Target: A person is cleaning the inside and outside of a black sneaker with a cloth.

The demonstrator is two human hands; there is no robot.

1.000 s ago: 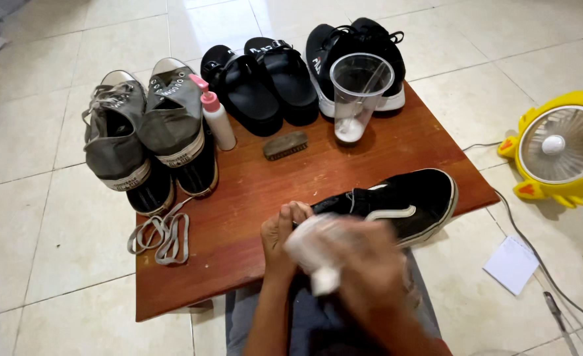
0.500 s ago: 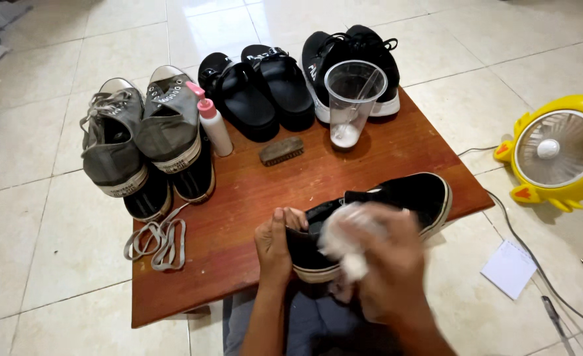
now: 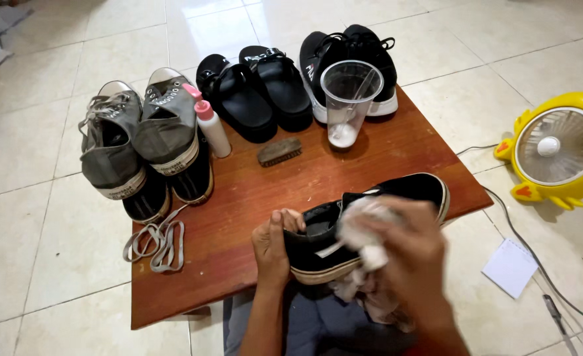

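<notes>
A black low-top shoe (image 3: 397, 198) with a pale sole lies at the near edge of a low reddish wooden table (image 3: 239, 198). My left hand (image 3: 273, 244) grips its toe end, thumb on top. My right hand (image 3: 410, 254) is blurred and presses a crumpled white cloth (image 3: 365, 231) against the shoe's side. More of the cloth hangs below the sole toward my lap.
On the table stand grey sneakers (image 3: 140, 138), a white bottle with a pink cap (image 3: 209, 122), black sandals (image 3: 258, 89), black sneakers (image 3: 351, 56), a clear plastic cup (image 3: 349, 99), a small brush (image 3: 279, 151) and loose laces (image 3: 156, 240). A yellow fan (image 3: 558, 151) and its cable lie at right.
My right hand with the cloth has shifted along the shoe's side, rubbing it. My left hand keeps its hold on the toe end. The camera view moved slightly.
</notes>
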